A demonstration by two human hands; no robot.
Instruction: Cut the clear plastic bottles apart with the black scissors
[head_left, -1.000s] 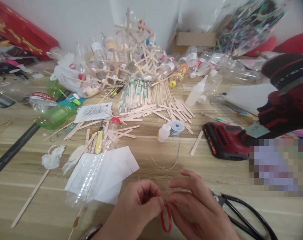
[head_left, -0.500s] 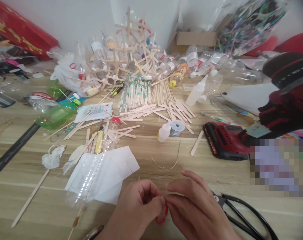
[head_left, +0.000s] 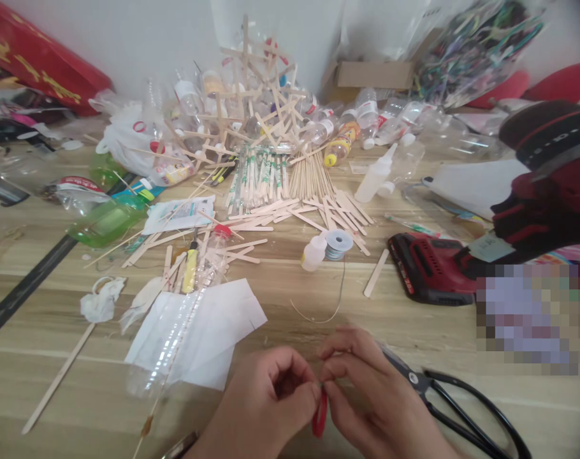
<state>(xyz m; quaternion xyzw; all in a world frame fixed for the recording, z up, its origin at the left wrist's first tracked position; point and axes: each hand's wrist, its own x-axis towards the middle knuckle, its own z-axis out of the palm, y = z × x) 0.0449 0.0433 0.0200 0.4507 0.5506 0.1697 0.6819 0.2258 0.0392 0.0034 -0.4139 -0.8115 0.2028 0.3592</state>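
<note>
Head view: the red ring (head_left: 320, 417) hung on the near side of the wire spool (head_left: 338, 245), well apart from it, between my two hands. My left hand (head_left: 271, 401) had its grip pressed together, thumb and forefinger pinching the ring's upper end. The fingertips of my right hand (head_left: 373, 389) crowded that same end; from my distance I couldn't tell whether that grip pinched it too or only steadied it.

Half a second earlier the ring had shown as a rounded loop; now it was nearly edge-on, a narrow red strip. My right hand had also shifted, baring more of the black-handled shears (head_left: 417, 380) to the near right of the spool. I read that as the ring being turned while its top stayed held, so the fine fingertip work went on, with my fingers hiding the contact.

Just left of the spool, a small white bottle (head_left: 313, 253) stood on the surface (head_left: 266, 274); the spool's loose wire (head_left: 343, 284) curled toward me, apart from both hands.
</note>
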